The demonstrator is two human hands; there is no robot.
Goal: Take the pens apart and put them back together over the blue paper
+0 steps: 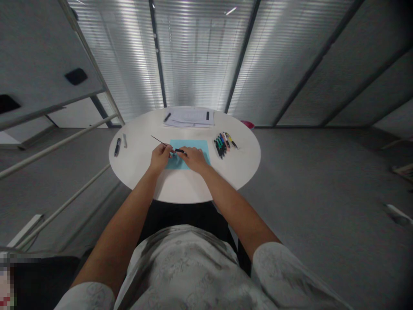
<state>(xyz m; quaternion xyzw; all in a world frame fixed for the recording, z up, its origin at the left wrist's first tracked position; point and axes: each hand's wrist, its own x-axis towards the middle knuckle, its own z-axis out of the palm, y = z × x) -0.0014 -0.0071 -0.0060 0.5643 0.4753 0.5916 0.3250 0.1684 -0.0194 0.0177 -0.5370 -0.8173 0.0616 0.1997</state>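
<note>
My left hand [160, 156] is closed with its fingertips pinched round a thin dark stick [157, 139], whose narrow end points up and to the left. My right hand [195, 158] is curled, its thumb and fingers at a short black cylindrical piece [180, 150] that looks like a pen cap or pen end. The two hands almost meet; whether the stick and the black piece are joined, I cannot tell. Beneath both hands a light blue sheet of paper [204, 145] lies on the round white table [183, 187], partly covered by them.
Several markers [223, 144] lie in a row right of the blue sheet. At the back is a stack of printed papers [190, 117] with small dark items on it. A dark marker [118, 147] and a pale stick-like item [124, 141] lie at left. A white-framed rail [58, 146] stands left.
</note>
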